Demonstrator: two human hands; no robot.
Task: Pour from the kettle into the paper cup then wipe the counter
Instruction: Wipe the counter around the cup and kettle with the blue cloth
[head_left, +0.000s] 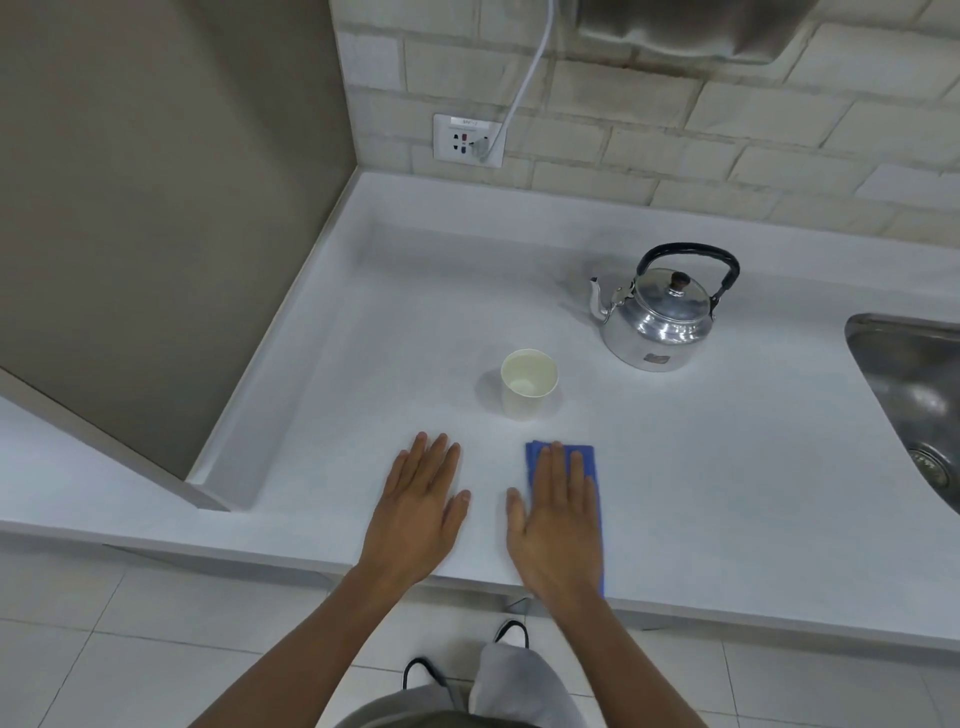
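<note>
A shiny metal kettle (655, 317) with a black handle stands upright on the white counter (727, 467), spout pointing left. A white paper cup (528, 383) stands in front of it to the left, with a little liquid at its bottom. My left hand (422, 512) lies flat on the counter near the front edge, fingers spread, holding nothing. My right hand (557, 519) rests flat on a folded blue cloth (589, 467), which shows past my fingertips and along the right side of my hand. Both hands are in front of the cup and apart from it.
A steel sink (914, 395) is sunk into the counter at the right edge. A wall socket (466, 140) with a white cable plugged in sits on the tiled back wall. A beige panel (156, 208) closes the counter on the left.
</note>
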